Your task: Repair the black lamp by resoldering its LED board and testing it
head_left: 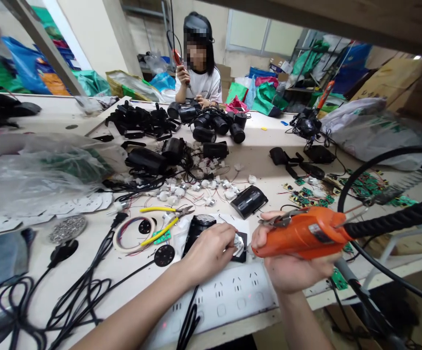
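My right hand (pixel 287 272) is wrapped around an orange electric screwdriver (pixel 302 233), held almost level with its tip pointing left. The tip meets the end of a black plastic housing (pixel 199 227) lying on the bench. A white round part (pixel 238 245) shows in the open end of that housing. Bent over the housing, my left hand (pixel 211 250) grips it, fingertips closed near the white part; its palm side is hidden. A second black casing (pixel 249 201) lies just beyond. Left of the hands are yellow-handled cutters (pixel 163 231) and a roll of tape (pixel 123 238).
A white power strip (pixel 229 294) sits at the front edge. Black cables (pixel 90 272) sprawl on the left. Small white motors (pixel 174 192), black housings (pixel 218 121) and green circuit boards (pixel 367 187) cover the bench. Opposite, a person (pixel 198 82) holds another orange screwdriver.
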Tool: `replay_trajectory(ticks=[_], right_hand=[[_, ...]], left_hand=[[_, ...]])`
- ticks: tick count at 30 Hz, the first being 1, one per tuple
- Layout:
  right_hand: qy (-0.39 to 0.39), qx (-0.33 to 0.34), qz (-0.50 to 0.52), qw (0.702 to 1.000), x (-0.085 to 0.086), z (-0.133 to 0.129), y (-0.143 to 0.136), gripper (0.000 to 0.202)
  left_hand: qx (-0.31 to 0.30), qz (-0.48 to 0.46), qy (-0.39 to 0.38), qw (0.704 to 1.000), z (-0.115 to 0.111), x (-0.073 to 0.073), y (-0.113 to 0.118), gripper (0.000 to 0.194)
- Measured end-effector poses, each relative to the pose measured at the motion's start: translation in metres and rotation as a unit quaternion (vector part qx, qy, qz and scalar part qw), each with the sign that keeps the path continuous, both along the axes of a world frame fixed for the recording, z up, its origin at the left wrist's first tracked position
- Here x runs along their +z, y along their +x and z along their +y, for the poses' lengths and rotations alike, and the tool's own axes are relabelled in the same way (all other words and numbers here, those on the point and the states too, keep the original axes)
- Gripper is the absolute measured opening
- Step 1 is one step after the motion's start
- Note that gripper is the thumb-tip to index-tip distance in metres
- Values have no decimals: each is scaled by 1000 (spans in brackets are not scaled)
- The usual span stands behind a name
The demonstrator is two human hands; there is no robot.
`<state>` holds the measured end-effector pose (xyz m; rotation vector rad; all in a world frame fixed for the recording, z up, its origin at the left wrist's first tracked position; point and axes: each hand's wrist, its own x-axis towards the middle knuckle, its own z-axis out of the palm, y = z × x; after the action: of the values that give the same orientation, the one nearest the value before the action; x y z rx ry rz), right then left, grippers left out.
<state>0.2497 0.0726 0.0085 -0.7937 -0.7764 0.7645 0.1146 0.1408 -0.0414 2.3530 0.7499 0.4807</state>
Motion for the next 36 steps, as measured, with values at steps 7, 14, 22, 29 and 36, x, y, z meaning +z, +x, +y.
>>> replay_trajectory(ticks=[7,14,22,29,36], right_hand=[[11,-39,2,999,-2,9,6,75],[-4,-44,2,999,-1,6,6,71],[-3,-42,11,999,-3,5,3,68],[-6,-48,-2,999,-6,3,6,72],[-9,-43,-4,999,0,3,5,70]], left_hand=[[-13,-73,1,997,0,-1,-7,20],[-16,-108,27,994,-11,-1,-19,18],[65,-143,10,988,-14,0,-25,19],[63,-123,88,986,-3,-2,-29,19],[125,-177,-108,970,-7,0,-36,24]])
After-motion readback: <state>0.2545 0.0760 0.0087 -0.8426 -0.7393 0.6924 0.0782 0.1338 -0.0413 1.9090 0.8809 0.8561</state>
